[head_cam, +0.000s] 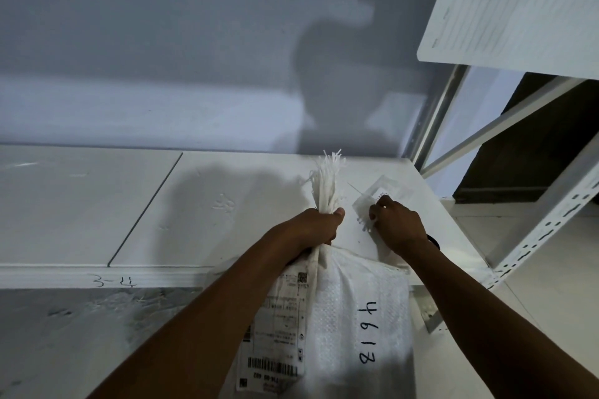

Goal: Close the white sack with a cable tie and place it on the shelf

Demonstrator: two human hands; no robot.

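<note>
The white sack (356,317) hangs upright, its neck gripped in the left hand (316,227); beside it, cable ties (366,225) are pinched by the right hand (398,223).

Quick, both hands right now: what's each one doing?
Left hand: closed, gripping the bunched neck of the white sack.
Right hand: fingers curled on the packet of cable ties on the shelf; grip unclear.

I see a white shelf board (227,204) running across the middle of the frame, a seam splitting it left of centre. Near its right end lies a clear packet of cable ties (377,201). Handwritten "3-4" marks its front edge at lower left.
</note>
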